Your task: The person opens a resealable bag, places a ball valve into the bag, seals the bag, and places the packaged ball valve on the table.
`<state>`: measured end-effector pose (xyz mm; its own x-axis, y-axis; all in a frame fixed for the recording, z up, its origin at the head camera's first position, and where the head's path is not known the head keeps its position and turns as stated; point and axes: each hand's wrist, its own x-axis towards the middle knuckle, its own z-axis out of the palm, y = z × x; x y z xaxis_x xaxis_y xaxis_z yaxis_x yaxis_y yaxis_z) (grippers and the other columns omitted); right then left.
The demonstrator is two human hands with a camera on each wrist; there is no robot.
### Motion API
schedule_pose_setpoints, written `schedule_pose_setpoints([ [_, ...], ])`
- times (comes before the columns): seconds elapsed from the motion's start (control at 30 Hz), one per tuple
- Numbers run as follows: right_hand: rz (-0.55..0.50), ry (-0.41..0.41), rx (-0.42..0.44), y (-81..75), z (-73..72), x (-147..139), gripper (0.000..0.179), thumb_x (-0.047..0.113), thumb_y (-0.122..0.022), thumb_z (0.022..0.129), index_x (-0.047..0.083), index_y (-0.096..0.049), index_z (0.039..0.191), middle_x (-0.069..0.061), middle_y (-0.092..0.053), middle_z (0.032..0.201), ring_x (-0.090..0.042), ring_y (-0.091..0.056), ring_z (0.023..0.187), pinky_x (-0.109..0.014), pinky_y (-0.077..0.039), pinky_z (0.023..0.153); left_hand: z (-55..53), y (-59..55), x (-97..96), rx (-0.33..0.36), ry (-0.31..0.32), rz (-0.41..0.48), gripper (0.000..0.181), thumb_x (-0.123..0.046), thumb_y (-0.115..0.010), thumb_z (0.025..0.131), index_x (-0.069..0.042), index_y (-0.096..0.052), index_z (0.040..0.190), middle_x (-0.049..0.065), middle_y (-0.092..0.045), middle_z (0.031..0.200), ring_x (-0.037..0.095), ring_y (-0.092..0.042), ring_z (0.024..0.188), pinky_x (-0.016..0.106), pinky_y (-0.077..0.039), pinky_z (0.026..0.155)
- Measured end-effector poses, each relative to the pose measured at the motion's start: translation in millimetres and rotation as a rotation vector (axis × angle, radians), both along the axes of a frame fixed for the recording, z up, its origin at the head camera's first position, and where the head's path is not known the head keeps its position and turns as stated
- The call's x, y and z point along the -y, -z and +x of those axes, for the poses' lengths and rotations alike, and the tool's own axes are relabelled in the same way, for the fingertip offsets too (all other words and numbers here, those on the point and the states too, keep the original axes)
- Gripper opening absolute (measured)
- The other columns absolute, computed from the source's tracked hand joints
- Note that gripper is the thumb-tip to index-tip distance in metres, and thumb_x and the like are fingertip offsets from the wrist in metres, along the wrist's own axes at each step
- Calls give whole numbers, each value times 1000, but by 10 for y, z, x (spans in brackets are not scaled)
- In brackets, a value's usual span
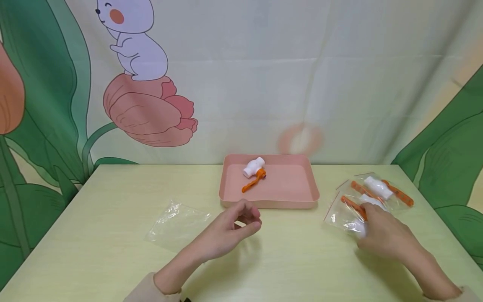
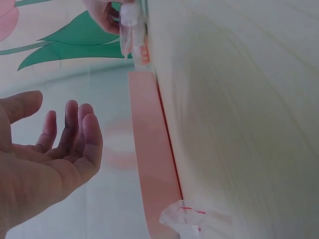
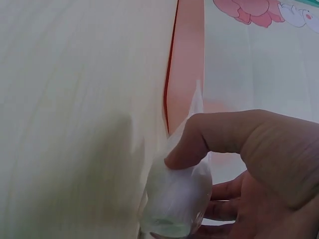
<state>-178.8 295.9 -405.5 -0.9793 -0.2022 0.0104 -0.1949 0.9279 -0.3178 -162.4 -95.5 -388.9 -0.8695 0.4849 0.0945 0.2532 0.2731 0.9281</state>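
In the head view, my right hand (image 1: 388,233) is at the right of the table, gripping a clear zip bag (image 1: 339,216) that holds a white pipe-like fitting and an orange handle (image 1: 354,206). The right wrist view shows the thumb pressed on the bagged white fitting (image 3: 177,199), with the fingers behind it. My left hand (image 1: 230,230) hovers in front of the pink tray (image 1: 290,184), palm turned inward, fingers loosely bent and holding nothing. Inside the tray lie a white fitting (image 1: 254,167) and an orange lever handle (image 1: 254,181), touching or nearly so.
More clear bags with white fittings (image 1: 378,187) and orange strips (image 1: 400,193) lie behind the right hand. A flat, crumpled clear bag (image 1: 177,224) rests left of the tray. A printed curtain (image 1: 241,84) hangs along the table's (image 1: 94,218) back edge.
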Motion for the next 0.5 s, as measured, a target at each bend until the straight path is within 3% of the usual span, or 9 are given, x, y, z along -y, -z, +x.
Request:
schedule_pose_setpoints([
  [0.23,-4,-15,101,-25,-6,-158,56,8,-80,76,-8,-49,120,-8,-58,94,-24,-52,77,-37,-43,56,6,-2,11,9,16,-22,15,-19,-64,103,-11,-60,116,-1,-64,106,18,-60,104,35,-50,86],
  [0.37,-18,-33,123,-37,-6,-232,53,0,-76,73,-5,-51,119,-5,-57,91,-22,-50,74,-35,-41,55,12,-3,21,11,24,-36,15,-21,-64,103,-12,-61,115,-2,-65,106,18,-60,104,35,-49,86],
  [0.5,7,-48,115,-66,30,-282,46,5,-77,77,-1,-53,115,-3,-58,92,-22,-51,77,-36,-42,59,11,-9,29,8,34,-48,16,-22,-63,104,-12,-60,115,-3,-65,107,18,-61,105,35,-49,87],
])
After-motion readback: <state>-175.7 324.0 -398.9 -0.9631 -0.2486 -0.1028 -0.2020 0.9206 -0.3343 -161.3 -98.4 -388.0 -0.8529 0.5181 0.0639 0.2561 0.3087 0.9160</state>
